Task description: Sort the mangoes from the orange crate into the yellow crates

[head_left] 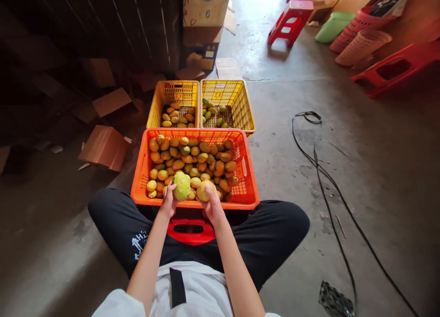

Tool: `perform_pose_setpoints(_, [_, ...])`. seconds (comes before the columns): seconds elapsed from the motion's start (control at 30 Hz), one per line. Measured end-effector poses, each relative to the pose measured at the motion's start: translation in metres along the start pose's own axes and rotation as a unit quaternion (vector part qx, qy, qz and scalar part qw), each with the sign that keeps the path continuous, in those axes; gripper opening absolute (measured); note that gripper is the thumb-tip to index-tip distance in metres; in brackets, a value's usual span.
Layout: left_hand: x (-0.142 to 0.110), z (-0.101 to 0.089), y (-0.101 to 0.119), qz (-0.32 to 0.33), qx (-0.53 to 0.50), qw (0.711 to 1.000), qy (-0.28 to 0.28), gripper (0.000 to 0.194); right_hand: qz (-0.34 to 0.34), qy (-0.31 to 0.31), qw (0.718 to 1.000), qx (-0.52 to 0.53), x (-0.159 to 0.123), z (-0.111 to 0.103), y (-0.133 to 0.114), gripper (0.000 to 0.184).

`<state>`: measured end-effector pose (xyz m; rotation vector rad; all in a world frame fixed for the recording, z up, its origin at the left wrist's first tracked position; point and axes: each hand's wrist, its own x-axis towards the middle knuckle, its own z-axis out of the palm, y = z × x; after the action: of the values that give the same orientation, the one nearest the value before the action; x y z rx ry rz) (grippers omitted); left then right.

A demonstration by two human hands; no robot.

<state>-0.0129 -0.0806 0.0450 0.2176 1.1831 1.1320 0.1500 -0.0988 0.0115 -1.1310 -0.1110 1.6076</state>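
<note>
My left hand (170, 200) is wrapped around the side of a large, bumpy yellow-green fruit (182, 186). A smoother, rounder yellow fruit (205, 191) sits in my right hand (212, 204), with the thumb pressed over it. Both hands are over the near rim of an orange plastic crate (137, 188). Inside it lie many oval, mango-like fruits (202, 157) in yellow, orange and green. The fingers beneath each held fruit are partly hidden.
Beyond the orange crate, two yellow crates, left (154, 106) and right (248, 107), hold several fruits each. Cardboard boxes (105, 147) lie at left. A black cable (338, 193) runs over the floor at right. A red stool (290, 21) stands farther back.
</note>
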Motion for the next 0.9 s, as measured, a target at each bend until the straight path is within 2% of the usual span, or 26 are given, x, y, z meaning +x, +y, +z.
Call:
perform_pose_setpoints(0.07, [-0.005, 0.005, 0.001, -0.014, -0.007, 1.000, -0.012, 0.054, -0.044, 0.009, 0.999, -0.027, 0.003, 0.001, 0.003, 0.065])
perform_pose_setpoints(0.2, [-0.013, 0.017, -0.001, 0.003, 0.015, 1.000, -0.023, 0.067, -0.112, 0.072, 0.988, -0.083, 0.006, 0.002, 0.012, 0.062])
perform_pose_setpoints(0.37, [-0.015, 0.027, -0.008, 0.011, -0.031, 0.999, 0.028, 0.058, -0.145, 0.076, 0.984, -0.071, 0.000, 0.008, 0.009, 0.052])
perform_pose_setpoints(0.47, [-0.014, 0.027, -0.009, 0.018, -0.034, 0.997, 0.061, 0.058, -0.138, 0.067, 0.987, -0.057, -0.003, 0.014, 0.002, 0.048])
perform_pose_setpoints(0.57, [-0.015, 0.026, -0.006, 0.016, -0.012, 0.998, 0.067, 0.063, -0.119, 0.078, 0.989, -0.037, -0.004, 0.020, -0.004, 0.047])
perform_pose_setpoints(0.77, [-0.015, 0.026, 0.001, 0.035, 0.025, 0.999, 0.009, 0.064, -0.075, 0.043, 0.996, -0.026, -0.007, 0.025, -0.010, 0.059])
perform_pose_setpoints(0.9, [-0.012, 0.026, -0.002, 0.040, 0.041, 0.998, 0.006, 0.062, -0.080, 0.033, 0.996, -0.028, -0.008, 0.022, -0.010, 0.065])
